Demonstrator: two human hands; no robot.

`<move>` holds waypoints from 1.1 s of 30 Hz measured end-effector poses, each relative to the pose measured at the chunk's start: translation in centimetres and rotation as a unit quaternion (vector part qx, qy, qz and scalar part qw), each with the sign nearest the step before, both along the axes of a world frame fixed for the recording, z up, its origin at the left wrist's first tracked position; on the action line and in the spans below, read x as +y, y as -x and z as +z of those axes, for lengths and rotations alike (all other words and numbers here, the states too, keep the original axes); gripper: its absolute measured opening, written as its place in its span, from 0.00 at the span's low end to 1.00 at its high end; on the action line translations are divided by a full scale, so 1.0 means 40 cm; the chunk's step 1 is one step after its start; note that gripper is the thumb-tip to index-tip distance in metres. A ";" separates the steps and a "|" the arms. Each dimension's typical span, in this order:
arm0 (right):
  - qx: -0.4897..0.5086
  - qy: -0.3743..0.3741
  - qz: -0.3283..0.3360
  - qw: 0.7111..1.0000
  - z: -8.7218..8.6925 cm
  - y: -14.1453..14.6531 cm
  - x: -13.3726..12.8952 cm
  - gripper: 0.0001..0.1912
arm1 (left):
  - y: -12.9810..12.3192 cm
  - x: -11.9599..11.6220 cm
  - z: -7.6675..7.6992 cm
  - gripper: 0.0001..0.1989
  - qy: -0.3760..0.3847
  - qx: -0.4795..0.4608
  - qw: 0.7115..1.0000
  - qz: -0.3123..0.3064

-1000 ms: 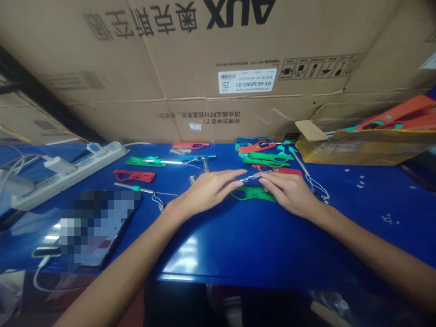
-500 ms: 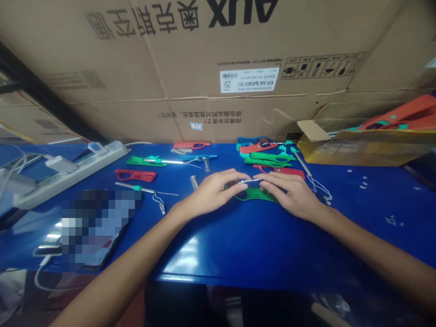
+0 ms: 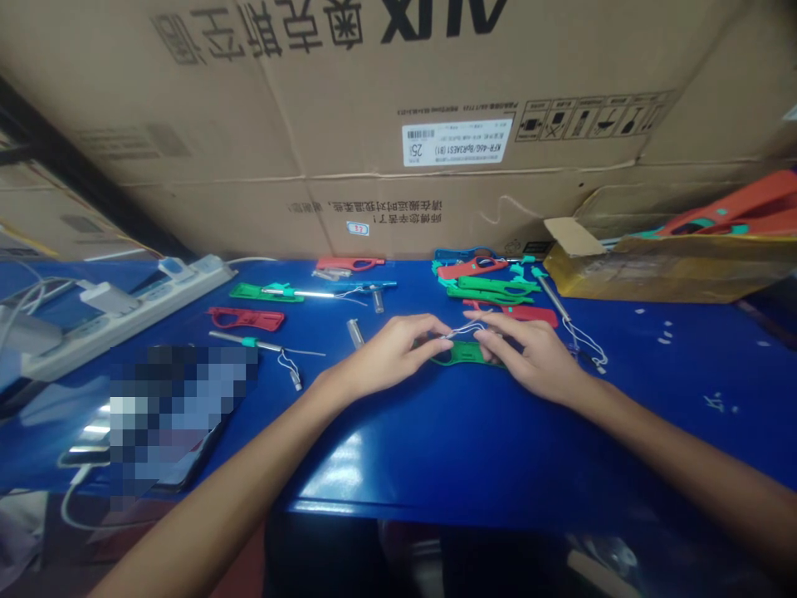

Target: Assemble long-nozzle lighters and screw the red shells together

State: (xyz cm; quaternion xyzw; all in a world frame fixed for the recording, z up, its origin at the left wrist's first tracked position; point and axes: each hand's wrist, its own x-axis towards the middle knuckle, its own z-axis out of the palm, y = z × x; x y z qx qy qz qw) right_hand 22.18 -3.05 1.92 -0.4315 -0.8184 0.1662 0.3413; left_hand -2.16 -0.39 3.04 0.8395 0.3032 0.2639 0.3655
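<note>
Thin white wires (image 3: 466, 327) run in a small arc between my two hands. My left hand (image 3: 398, 349) pinches their left end between thumb and fingers; whatever part sits at that end is mostly hidden. My right hand (image 3: 532, 353) has thumb and fingers closed on the other end, where a thin rod tip shows. Right below lies a green lighter shell half (image 3: 466, 353), partly covered by my right fingers. Behind the right hand are a red shell half (image 3: 523, 312) and green shell halves (image 3: 491, 289). A small clear tube (image 3: 354, 332) lies beside my left hand.
Lighter rods with wires (image 3: 261, 343) and a red shell half (image 3: 246, 319) lie left. Beyond them stands a power strip (image 3: 124, 311); a phone (image 3: 187, 415) is nearer. An open box of lighter parts (image 3: 666, 266) sits back right, against a large carton (image 3: 349, 149).
The wires between my hands now show more and bow upward. My right fingers have shifted slightly, and fingertips rest lower over the green shell half. Other parts on the table stay put.
</note>
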 end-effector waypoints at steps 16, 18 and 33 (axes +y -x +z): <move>0.004 0.001 -0.012 1.000 0.008 0.006 0.005 0.17 | 0.000 -0.007 -0.001 0.20 -0.058 -0.024 0.998 0.005; -0.002 0.011 -0.008 1.000 0.006 0.004 0.006 0.18 | 0.002 -0.007 0.001 0.19 -0.094 -0.013 0.995 -0.005; 0.042 0.114 0.059 0.991 0.008 -0.004 0.004 0.18 | 0.017 0.001 -0.002 0.19 -0.190 0.070 0.979 -0.018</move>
